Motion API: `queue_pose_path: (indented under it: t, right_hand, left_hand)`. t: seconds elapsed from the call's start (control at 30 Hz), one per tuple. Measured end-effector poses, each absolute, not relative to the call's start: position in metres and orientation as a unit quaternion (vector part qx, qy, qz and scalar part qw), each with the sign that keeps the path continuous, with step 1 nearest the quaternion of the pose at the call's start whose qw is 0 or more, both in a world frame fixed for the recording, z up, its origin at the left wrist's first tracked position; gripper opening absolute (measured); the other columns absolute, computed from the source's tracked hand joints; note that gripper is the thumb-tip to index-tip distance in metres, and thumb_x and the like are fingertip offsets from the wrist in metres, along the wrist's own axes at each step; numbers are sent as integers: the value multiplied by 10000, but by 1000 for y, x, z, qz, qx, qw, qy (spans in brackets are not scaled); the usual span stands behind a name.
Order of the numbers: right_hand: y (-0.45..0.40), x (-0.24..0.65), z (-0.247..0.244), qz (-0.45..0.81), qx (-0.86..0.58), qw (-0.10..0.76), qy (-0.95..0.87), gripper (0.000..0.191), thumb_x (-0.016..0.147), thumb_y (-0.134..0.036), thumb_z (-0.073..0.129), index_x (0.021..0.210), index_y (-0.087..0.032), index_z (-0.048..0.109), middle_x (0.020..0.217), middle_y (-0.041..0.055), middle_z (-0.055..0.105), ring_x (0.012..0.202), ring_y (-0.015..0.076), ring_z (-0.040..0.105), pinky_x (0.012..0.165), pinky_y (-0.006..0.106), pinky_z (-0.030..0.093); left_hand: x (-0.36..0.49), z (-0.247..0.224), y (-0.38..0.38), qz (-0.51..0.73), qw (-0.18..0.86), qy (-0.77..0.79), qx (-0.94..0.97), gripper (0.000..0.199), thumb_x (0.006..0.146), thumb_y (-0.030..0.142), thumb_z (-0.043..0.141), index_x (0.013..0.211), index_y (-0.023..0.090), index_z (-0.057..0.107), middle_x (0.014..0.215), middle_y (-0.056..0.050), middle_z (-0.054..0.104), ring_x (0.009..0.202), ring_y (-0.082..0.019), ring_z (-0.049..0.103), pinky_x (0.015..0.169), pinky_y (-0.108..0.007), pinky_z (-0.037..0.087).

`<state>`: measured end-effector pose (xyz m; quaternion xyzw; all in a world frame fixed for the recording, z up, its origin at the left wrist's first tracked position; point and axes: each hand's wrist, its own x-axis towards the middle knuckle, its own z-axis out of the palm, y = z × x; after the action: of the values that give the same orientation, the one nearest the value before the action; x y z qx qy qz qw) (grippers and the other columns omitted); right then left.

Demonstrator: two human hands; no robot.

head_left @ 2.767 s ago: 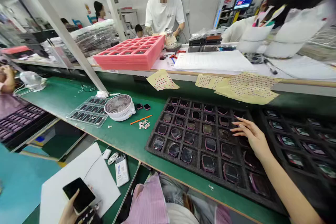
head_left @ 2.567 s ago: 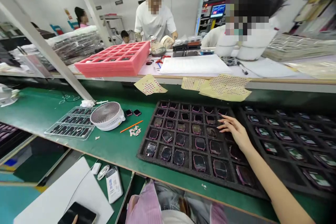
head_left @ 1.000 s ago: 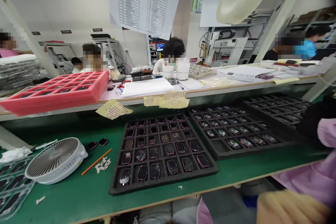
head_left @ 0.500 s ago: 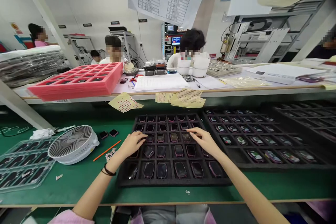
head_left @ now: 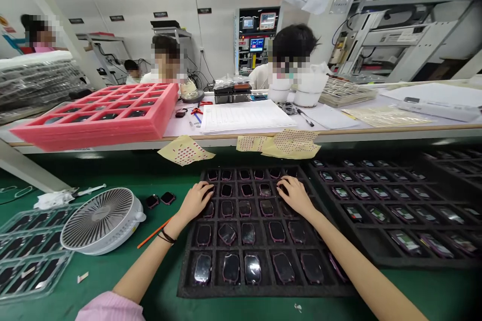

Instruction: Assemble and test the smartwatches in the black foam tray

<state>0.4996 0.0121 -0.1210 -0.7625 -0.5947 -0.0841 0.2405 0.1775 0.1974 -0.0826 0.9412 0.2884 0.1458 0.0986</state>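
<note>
A black foam tray (head_left: 263, 289) lies in front of me, its compartments holding several dark watch-like devices with purplish frames, such as one (head_left: 247, 233) in the middle. My left hand (head_left: 196, 200) rests at the tray's left side in the upper rows, fingers bent over a compartment; what its fingertips hold, if anything, is hidden. My right hand (head_left: 295, 196) is over the upper right compartments, thumb and fingers curled round a dark device at its fingertips.
More black trays of devices (head_left: 399, 193) lie at the right. On the left are a round fan (head_left: 101, 218), an orange stick (head_left: 153, 233), two devices and clear trays (head_left: 33, 256). A shelf carries a pink foam tray (head_left: 90, 135) and papers. Several people sit beyond.
The view has shifted closer over the tray. Both hands have moved up to the rows farther from me, and the right hand's fingers have curled inward.
</note>
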Motion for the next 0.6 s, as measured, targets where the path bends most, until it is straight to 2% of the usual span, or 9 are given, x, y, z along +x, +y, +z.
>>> queue_pose_path:
  t: [0.23, 0.4, 0.5, 0.6]
  right_hand:
    - [9, 500, -119, -51, -759, 273, -589, 275, 907, -344, 377, 1025, -225, 596, 1148, 124, 559, 1125, 297, 490, 929, 482, 384]
    - [9, 491, -110, -49, -721, 305, -620, 297, 923, -330, 371, 1088, -224, 593, 1173, 118, 555, 1145, 280, 487, 972, 474, 370]
    - [8, 464, -99, -49, -672, 320, -666, 283, 929, -290, 382, 1084, -218, 607, 1170, 116, 573, 1137, 266, 501, 972, 465, 382]
    - [11, 420, -85, -12, -597, 287, -749, 277, 932, -261, 404, 1121, -224, 603, 1194, 100, 586, 1148, 246, 508, 989, 455, 384]
  left_hand:
    - [156, -59, 178, 60, 136, 274, 950, 229, 891, 272, 439, 1062, 213, 581, 1128, -66, 563, 1021, -225, 567, 882, -399, 429]
    - [146, -48, 181, -13, 181, 220, 959, 391, 792, 276, 609, 1175, 254, 539, 1263, -67, 519, 1126, -243, 533, 902, -361, 435]
    - [150, -46, 184, -4, 149, 217, 965, 425, 736, 211, 682, 1141, 233, 556, 1202, -62, 584, 1115, -247, 544, 902, -353, 438]
    - [155, -46, 182, 10, 122, 214, 969, 456, 720, 186, 704, 1145, 232, 546, 1165, -52, 612, 1077, -247, 565, 876, -357, 446]
